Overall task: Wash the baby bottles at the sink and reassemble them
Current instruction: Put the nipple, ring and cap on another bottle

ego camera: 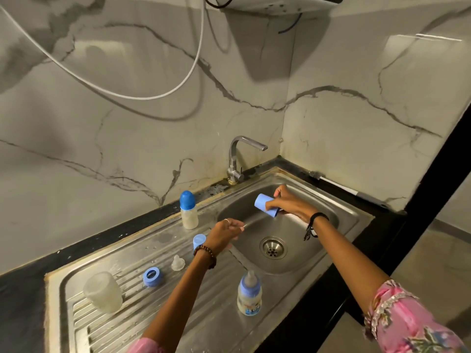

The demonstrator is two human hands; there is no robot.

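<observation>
Hands work over a steel sink (356,217) set in a corner of marble-look wall. The right hand (285,202) grips a pale blue bottle cap (266,205), fingers curled round it, above the basin and just below the tap (244,149); no water can be seen running. The left hand (224,234) hovers at the basin's near-left rim, fingers loosely curled, seemingly pinching something thin that is too small to name.

On the ribbed draining board to the left lie the loose parts: an upturned clear bottle body (103,293), a blue screw ring (152,275), a clear teat (177,262) and a second pale blue cap (199,241). A capped bottle (189,210) stands at the back of the desk by the wall; another assembled bottle (249,294), teat bare, stands on the near rim.

Washing appears to be under way, one piece at a time, with reassembly not yet begun. Next, by all appearances, comes turning on the tap, which sits close behind the right hand. The basin offers open room; the near bottle stands close to the edge and both forearms pass beside it.
</observation>
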